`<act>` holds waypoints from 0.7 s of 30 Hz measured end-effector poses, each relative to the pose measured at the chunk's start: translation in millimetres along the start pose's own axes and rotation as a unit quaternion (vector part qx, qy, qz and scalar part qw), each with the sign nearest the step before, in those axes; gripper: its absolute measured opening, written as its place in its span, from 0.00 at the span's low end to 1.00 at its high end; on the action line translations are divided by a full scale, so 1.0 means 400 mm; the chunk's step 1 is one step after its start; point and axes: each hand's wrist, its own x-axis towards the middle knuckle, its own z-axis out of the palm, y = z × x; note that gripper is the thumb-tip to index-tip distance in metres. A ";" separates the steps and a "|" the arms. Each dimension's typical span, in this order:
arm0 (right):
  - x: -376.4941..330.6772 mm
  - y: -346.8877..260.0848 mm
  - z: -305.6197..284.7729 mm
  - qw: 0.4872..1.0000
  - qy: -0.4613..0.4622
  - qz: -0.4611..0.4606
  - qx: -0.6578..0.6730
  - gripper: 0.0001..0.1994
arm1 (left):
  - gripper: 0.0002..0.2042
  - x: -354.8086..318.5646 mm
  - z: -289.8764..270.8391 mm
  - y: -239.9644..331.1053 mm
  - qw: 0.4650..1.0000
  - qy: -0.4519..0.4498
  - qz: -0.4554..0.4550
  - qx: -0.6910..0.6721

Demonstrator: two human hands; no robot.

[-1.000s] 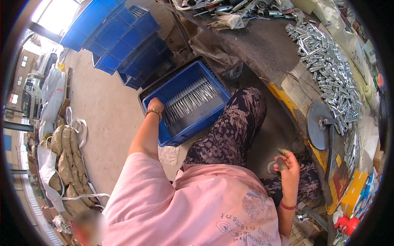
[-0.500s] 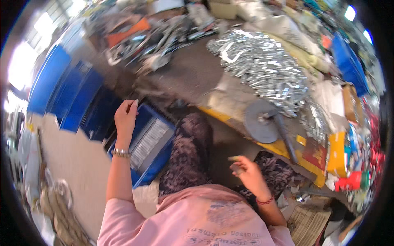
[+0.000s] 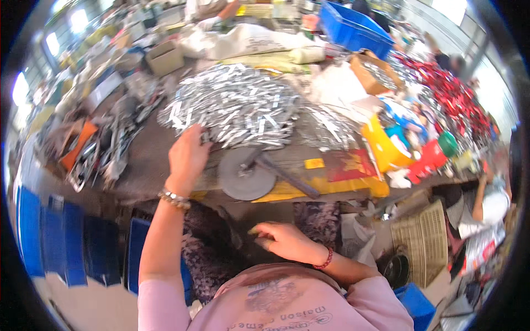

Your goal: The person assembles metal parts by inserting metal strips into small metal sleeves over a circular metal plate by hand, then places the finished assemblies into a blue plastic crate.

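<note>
My left hand (image 3: 187, 157) reaches over the table to the near left edge of a heap of thin silver metal strips (image 3: 237, 105). Its fingertips are partly hidden, so I cannot tell whether they hold a strip. Low in front of my lap is my right hand (image 3: 284, 241), fingers curled in, with something yellowish and something dark at the tips, too small to make out. Between the hands and the heap lies a round grey disc (image 3: 243, 179). A hammer (image 3: 287, 175) rests with its head on that disc, its dark handle pointing right.
Tangled scrap (image 3: 107, 143) covers the table's left side. A yellow container (image 3: 383, 146), a cardboard box (image 3: 372, 74), a blue crate (image 3: 356, 30) and red shiny scrap (image 3: 441, 91) are on the right. Blue bins (image 3: 61, 237) stand lower left. Other people are partly visible behind and at right.
My view has swung right toward the table. My left hand has gone from above a blue bin of silver strips to the heap's edge. My right hand stays low before me.
</note>
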 end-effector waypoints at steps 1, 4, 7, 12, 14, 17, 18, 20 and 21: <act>-0.013 -0.016 -0.027 1.000 0.017 0.007 -0.003 0.13 | 0.15 0.000 -0.007 0.000 1.000 -0.002 0.000 0.004; -0.041 -0.072 -0.111 0.997 0.061 -0.033 -0.025 0.13 | 0.09 -0.009 -0.016 -0.028 0.998 0.041 0.035 0.019; -0.060 -0.085 -0.241 0.979 0.181 -0.070 -0.070 0.12 | 0.08 -0.037 -0.068 -0.005 0.996 0.029 0.065 -0.053; 0.050 0.051 -0.499 0.890 0.392 -0.003 -0.233 0.11 | 0.09 -0.128 -0.176 0.008 0.992 0.010 0.093 -0.088; 0.098 0.131 -0.605 0.830 0.433 -0.008 -0.351 0.12 | 0.10 -0.151 -0.191 0.034 0.991 -0.023 0.084 -0.100; 0.180 0.226 -0.701 0.805 0.425 0.066 -0.408 0.13 | 0.10 -0.159 -0.149 0.030 0.983 -0.003 0.109 -0.149; 0.202 0.224 -0.705 0.791 0.408 0.125 -0.438 0.14 | 0.10 -0.163 -0.146 0.020 0.982 -0.009 0.095 -0.163; 0.217 0.229 -0.692 0.795 0.377 0.131 -0.457 0.13 | 0.10 -0.172 -0.132 0.014 0.979 0.001 0.099 -0.177; 0.227 0.219 -0.676 0.798 0.344 0.137 -0.476 0.13 | 0.10 -0.178 -0.122 0.011 0.976 0.010 0.100 -0.193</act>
